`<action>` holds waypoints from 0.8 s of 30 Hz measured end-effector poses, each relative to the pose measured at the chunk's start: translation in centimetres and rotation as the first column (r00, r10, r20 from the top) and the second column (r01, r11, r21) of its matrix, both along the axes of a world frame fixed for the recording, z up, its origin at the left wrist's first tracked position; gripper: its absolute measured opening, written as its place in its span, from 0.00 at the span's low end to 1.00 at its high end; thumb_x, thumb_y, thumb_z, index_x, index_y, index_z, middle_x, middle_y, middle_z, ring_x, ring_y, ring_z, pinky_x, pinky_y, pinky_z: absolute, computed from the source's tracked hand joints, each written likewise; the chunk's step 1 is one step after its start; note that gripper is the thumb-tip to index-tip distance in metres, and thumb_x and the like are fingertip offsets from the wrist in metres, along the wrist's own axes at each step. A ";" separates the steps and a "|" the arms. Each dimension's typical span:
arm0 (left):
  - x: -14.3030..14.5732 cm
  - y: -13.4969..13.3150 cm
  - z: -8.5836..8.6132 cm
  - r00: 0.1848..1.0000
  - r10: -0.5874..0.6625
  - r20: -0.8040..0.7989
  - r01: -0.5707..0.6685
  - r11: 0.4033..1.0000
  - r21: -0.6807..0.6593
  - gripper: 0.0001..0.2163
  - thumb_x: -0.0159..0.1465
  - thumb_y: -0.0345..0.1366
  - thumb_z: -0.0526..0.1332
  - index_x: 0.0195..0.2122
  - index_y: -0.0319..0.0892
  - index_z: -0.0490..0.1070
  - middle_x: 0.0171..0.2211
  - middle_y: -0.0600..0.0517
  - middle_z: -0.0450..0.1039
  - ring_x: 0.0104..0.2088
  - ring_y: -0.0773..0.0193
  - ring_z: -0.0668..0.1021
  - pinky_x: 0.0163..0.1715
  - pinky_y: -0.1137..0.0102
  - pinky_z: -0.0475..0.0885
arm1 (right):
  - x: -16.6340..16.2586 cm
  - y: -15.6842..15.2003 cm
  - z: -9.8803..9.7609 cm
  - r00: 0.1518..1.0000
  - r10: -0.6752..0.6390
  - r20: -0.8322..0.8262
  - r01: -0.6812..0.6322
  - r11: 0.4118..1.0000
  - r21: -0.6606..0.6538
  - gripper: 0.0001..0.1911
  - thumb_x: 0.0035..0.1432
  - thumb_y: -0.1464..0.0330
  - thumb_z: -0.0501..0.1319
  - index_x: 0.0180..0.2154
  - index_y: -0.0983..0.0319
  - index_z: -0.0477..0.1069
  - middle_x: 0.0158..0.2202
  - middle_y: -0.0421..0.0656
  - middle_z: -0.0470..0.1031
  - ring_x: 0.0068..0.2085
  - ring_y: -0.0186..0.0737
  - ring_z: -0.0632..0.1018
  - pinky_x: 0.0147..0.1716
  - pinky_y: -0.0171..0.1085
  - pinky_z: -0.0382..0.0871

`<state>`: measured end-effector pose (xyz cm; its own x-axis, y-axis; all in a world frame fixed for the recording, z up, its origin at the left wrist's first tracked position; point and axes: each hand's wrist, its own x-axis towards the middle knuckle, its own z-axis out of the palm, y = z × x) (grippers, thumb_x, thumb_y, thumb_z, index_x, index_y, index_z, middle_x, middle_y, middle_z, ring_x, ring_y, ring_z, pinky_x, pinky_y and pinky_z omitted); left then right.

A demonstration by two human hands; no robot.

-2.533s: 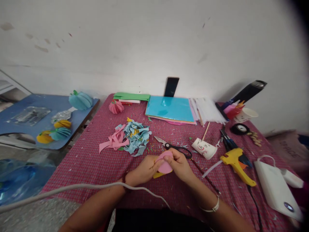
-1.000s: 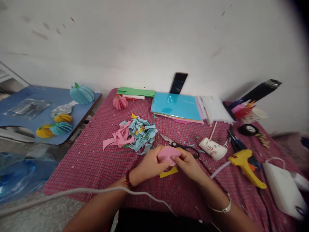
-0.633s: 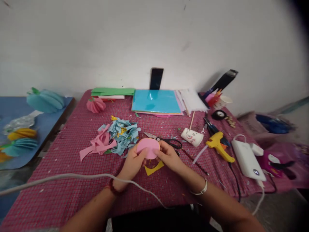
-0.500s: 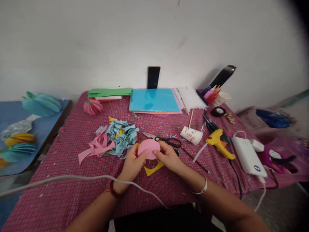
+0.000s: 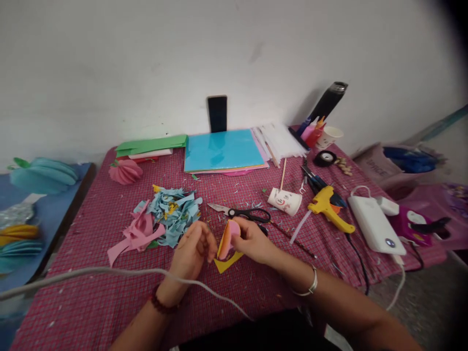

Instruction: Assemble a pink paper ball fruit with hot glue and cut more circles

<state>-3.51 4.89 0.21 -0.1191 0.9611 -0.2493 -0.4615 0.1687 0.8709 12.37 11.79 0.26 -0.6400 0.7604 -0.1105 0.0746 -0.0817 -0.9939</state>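
My right hand (image 5: pixel 253 240) pinches a round pink paper disc (image 5: pixel 225 237) with a yellow-orange layer behind it, turned edge-on toward me above the red checked tablecloth (image 5: pixel 109 287). My left hand (image 5: pixel 191 252) hovers just left of the disc with fingers loosely curled, apart from it and holding nothing that I can see. A yellow paper offcut (image 5: pixel 226 263) lies on the cloth right under the disc. Black-handled scissors (image 5: pixel 244 213) lie just beyond my hands.
A heap of blue and pink paper scraps (image 5: pixel 161 219) lies to the left. Right of the scissors are a tipped paper cup (image 5: pixel 284 201), a yellow glue gun (image 5: pixel 327 209) and a white power bank (image 5: pixel 373 226). Coloured paper sheets (image 5: pixel 223 150) lie by the wall. A white cable (image 5: pixel 109 273) crosses in front.
My left hand has let go of the pink disc and drawn slightly left. My right hand has turned the disc from flat-on to edge-on. The view has swung to the right.
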 end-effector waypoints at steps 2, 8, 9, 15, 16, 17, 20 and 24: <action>0.0 -0.1 -0.3 0.998 -0.036 -0.046 0.036 0.999 -0.013 0.14 0.63 0.50 0.58 0.34 0.43 0.66 0.15 0.60 0.62 0.13 0.71 0.62 0.14 0.76 0.55 | 0.0 -0.2 0.1 1.000 0.021 0.010 -0.021 1.000 -0.005 0.03 0.49 0.68 0.57 0.28 0.60 0.62 0.24 0.35 0.61 0.24 0.31 0.63 0.23 0.31 0.57; -0.2 -0.3 -0.6 0.967 -0.122 -0.225 0.134 0.990 0.035 0.16 0.50 0.45 0.71 0.31 0.39 0.72 0.23 0.57 0.65 0.22 0.71 0.66 0.22 0.75 0.61 | 0.2 -0.7 0.0 0.998 0.057 0.033 -0.058 0.998 0.022 0.08 0.51 0.69 0.59 0.25 0.60 0.59 0.24 0.34 0.59 0.25 0.31 0.60 0.24 0.31 0.55; -0.2 -0.3 -0.5 0.950 -0.123 -0.286 0.148 0.987 0.068 0.15 0.50 0.44 0.71 0.30 0.39 0.73 0.25 0.56 0.66 0.25 0.69 0.68 0.26 0.74 0.63 | 0.2 -0.7 -0.1 0.998 0.063 0.023 -0.063 0.998 0.021 0.09 0.52 0.68 0.60 0.25 0.60 0.59 0.23 0.34 0.58 0.25 0.30 0.60 0.24 0.31 0.55; 0.2 -0.3 -0.4 0.958 -0.118 -0.262 0.118 0.993 -0.015 0.11 0.54 0.40 0.69 0.26 0.40 0.69 0.24 0.56 0.68 0.26 0.69 0.69 0.28 0.73 0.64 | 0.2 -0.9 -0.5 0.993 0.117 0.027 -0.118 0.993 0.028 0.13 0.53 0.65 0.64 0.26 0.61 0.60 0.24 0.33 0.58 0.26 0.30 0.59 0.26 0.31 0.56; 0.2 -0.4 -0.6 0.966 -0.108 -0.234 0.106 0.994 -0.023 0.12 0.54 0.40 0.69 0.26 0.40 0.68 0.24 0.56 0.68 0.25 0.69 0.69 0.28 0.73 0.64 | 0.2 -0.9 -0.5 0.993 0.114 0.031 -0.115 0.993 0.040 0.13 0.54 0.65 0.63 0.26 0.61 0.60 0.25 0.33 0.58 0.26 0.30 0.59 0.26 0.31 0.55; 0.2 -0.4 -0.7 0.971 -0.096 -0.219 0.094 0.995 -0.018 0.12 0.54 0.41 0.69 0.25 0.40 0.68 0.24 0.56 0.68 0.25 0.69 0.69 0.28 0.73 0.64 | 0.2 -0.8 -0.5 0.994 0.109 0.028 -0.110 0.993 0.048 0.13 0.55 0.65 0.62 0.26 0.61 0.60 0.25 0.34 0.58 0.26 0.30 0.59 0.26 0.31 0.55; 0.1 -0.4 -1.2 0.975 -0.086 -0.203 0.090 0.996 0.012 0.15 0.53 0.42 0.70 0.22 0.40 0.67 0.23 0.56 0.68 0.26 0.69 0.70 0.30 0.73 0.65 | 0.2 -0.8 -0.5 0.995 0.096 0.011 -0.096 0.994 0.057 0.12 0.58 0.64 0.61 0.26 0.62 0.62 0.24 0.34 0.59 0.27 0.30 0.60 0.26 0.31 0.56; -0.2 -0.4 -1.2 0.974 -0.109 -0.201 0.118 0.992 0.033 0.18 0.52 0.45 0.70 0.20 0.40 0.65 0.24 0.55 0.68 0.27 0.68 0.70 0.30 0.72 0.66 | 0.2 -0.7 -0.2 0.992 0.117 -0.039 -0.115 0.992 0.042 0.13 0.58 0.63 0.60 0.26 0.62 0.62 0.24 0.35 0.60 0.27 0.30 0.61 0.26 0.31 0.57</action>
